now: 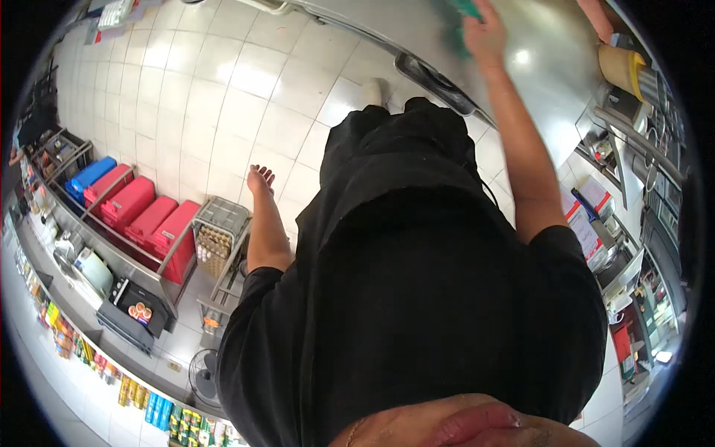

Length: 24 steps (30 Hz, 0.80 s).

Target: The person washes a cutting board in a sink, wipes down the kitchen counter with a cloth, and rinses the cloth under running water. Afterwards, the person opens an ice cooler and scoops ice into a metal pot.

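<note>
On the far metal table (538, 97), the right hand (488, 36) is at a green cloth (456, 37), arm stretched, seemingly for reach; its fingers' grip I cannot tell. The left hand (261, 179) hangs empty, fingers loosely apart, perhaps for balance.

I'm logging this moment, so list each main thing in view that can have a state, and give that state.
Left grip: open, empty
Right grip: at the green cloth, closure unclear
Green cloth: bunched, partly out of frame
Steel table: shiny
Red bins: in a row, lids apparently shut
Blue bin: lid apparently shut
Fan: running or not, cannot tell
</note>
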Motion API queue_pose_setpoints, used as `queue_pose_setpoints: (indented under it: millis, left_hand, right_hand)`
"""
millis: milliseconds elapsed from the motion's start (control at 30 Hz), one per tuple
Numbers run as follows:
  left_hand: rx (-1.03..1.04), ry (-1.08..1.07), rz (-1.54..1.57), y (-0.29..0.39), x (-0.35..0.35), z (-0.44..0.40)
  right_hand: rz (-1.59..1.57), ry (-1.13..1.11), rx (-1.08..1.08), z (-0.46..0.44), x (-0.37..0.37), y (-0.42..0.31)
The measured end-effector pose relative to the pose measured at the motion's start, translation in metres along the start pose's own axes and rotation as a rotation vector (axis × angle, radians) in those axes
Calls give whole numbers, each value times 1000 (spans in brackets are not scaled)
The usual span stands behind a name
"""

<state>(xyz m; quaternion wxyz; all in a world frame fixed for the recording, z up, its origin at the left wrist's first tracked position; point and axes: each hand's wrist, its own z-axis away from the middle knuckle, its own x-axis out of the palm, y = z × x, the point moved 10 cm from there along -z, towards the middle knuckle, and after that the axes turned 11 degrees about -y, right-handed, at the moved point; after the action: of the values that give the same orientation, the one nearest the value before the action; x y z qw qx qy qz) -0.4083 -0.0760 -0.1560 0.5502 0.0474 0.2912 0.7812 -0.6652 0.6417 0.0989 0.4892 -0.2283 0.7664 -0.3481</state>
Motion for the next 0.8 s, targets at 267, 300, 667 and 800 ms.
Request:
queue_pose_setpoints:
  millis: [267,300,667,800]
  left_hand:
    - [-100,-239,-190,-52,85,18]
    - [-70,-288,-257,-40,111,23]
    - [353,-412,-261,143,216,67]
    - [267,-377,-522,90,196,20]
  right_hand:
    - [268,-215,-345,83,93,-70]
    - [231,-240,-378,86,111,-94]
    - [89,-218,-271,4,79,-97]
    - [303,-324,-372,-16,100,-82]
